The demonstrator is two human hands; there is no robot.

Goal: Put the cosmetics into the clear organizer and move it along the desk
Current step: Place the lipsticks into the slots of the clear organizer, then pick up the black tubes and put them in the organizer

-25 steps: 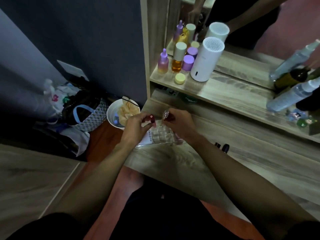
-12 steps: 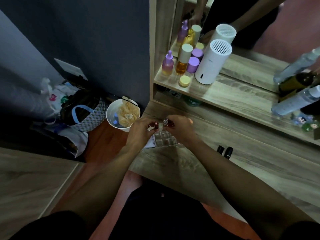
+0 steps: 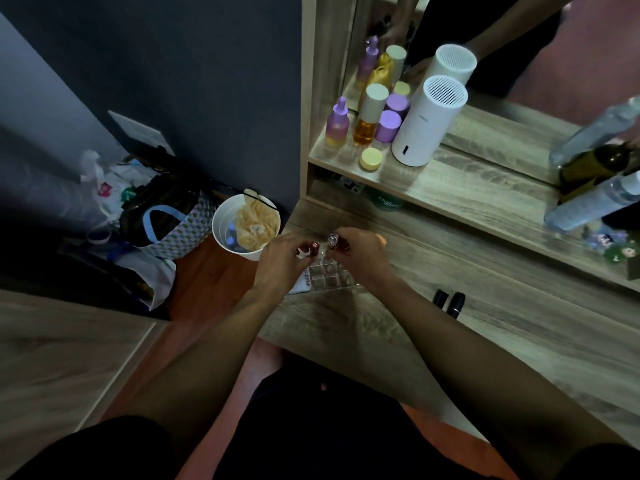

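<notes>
A clear organizer [image 3: 330,276] with a grid of small cells sits near the left end of the wooden desk [image 3: 485,323]. My left hand [image 3: 284,263] holds a dark red lipstick [image 3: 314,248] just above the organizer's left side. My right hand [image 3: 360,259] grips a second tube with a silver cap [image 3: 332,240] over the organizer's far cells. Both hands hide much of the organizer. Two black lipsticks [image 3: 449,302] lie on the desk to the right, apart from my hands.
A white card [image 3: 302,285] lies beside the organizer. The shelf above carries purple and amber bottles [image 3: 363,123], a yellow jar [image 3: 370,159], a white humidifier [image 3: 424,124] and spray bottles [image 3: 595,202]. On the floor at left stand a white bin [image 3: 244,226] and bags [image 3: 166,223].
My two hands have drawn closer together and lower over the organizer, each still holding its tube. The view shifted slightly.
</notes>
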